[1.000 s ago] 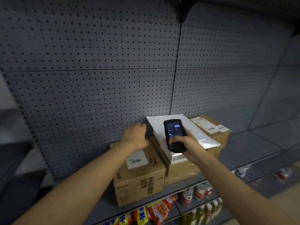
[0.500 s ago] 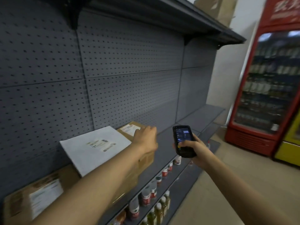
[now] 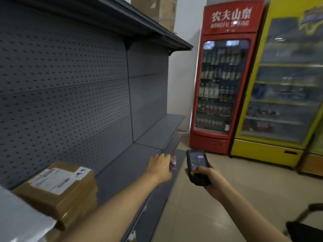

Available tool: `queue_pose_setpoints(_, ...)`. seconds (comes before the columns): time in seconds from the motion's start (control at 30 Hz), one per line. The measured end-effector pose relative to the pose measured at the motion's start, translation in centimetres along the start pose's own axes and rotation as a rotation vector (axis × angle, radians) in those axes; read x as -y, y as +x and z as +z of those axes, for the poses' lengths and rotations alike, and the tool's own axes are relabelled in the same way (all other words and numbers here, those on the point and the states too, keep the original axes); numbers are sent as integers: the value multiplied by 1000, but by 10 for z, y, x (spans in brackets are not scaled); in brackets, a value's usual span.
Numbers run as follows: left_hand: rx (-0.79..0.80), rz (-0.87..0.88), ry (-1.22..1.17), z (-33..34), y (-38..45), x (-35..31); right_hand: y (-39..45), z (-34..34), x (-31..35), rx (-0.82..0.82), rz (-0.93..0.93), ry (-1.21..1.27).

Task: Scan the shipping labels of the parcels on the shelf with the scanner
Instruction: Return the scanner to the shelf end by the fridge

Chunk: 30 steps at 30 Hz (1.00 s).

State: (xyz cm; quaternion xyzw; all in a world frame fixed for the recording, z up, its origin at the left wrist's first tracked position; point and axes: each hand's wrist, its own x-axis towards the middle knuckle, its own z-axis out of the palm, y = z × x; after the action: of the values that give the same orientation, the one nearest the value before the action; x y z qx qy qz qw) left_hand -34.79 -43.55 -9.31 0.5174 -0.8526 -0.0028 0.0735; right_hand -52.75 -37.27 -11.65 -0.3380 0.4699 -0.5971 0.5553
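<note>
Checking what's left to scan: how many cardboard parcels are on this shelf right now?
1: a cardboard parcel at the shelf's left end, label up. A white mailer overlaps it; more may lie out of view.

shelf (image 3: 132,165) bare right of the cardboard parcel (image 3: 59,189); seemingly open floor beyond.

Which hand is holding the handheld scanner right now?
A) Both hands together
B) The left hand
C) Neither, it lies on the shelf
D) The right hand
D: the right hand grips the black scanner out over the floor with its lit screen facing up, while the left hand reaches empty over the bare grey shelf.
</note>
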Motion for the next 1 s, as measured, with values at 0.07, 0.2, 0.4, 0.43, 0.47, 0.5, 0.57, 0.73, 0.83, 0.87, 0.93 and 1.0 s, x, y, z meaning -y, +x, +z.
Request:
queue_pose_setpoints(0.07, -4, 38, 1, 6, 34, -5, 23, -13, 5, -30, 2, -4)
queue_pose_setpoints(0.2, -18, 83, 14, 11, 105, -10, 70, -35, 21, -63, -19, -16)
queue_pose_setpoints(0.4, -33, 112, -62, 23, 201, -16, 139, -63, 46, -85, -48, 10)
queue_pose_setpoints(0.43, -19, 119, -63, 26, 215, -20, 150, -69, 49, -93, -48, 18)
queue_pose_setpoints(0.47, -2, 130, -59, 29, 229, -24, 161, -75, 52, -100, -49, 24)
queue_pose_setpoints(0.5, 12, 141, -50, 34, 243, -30, 172, -82, 56, -108, -51, 27)
queue_pose_setpoints(0.57, 24, 160, -27, 42, 273, -40, 193, -95, 63, -127, -50, 25)
queue_pose_setpoints(0.73, 18, 191, -31, 54, 361, -75, 259, -142, 88, -151, -56, 26)
queue_pose_setpoints(0.83, -11, 187, -37, 60, 413, -98, 301, -172, 107, -162, -72, 25)
queue_pose_setpoints(0.87, -15, 182, -41, 60, 429, -105, 313, -182, 114, -161, -73, 29)
queue_pose_setpoints(0.93, -10, 176, -37, 64, 457, -117, 338, -202, 127, -146, -62, 31)
queue_pose_setpoints(1.0, -13, 177, -33, 67, 483, -127, 362, -221, 137, -133, -57, 24)
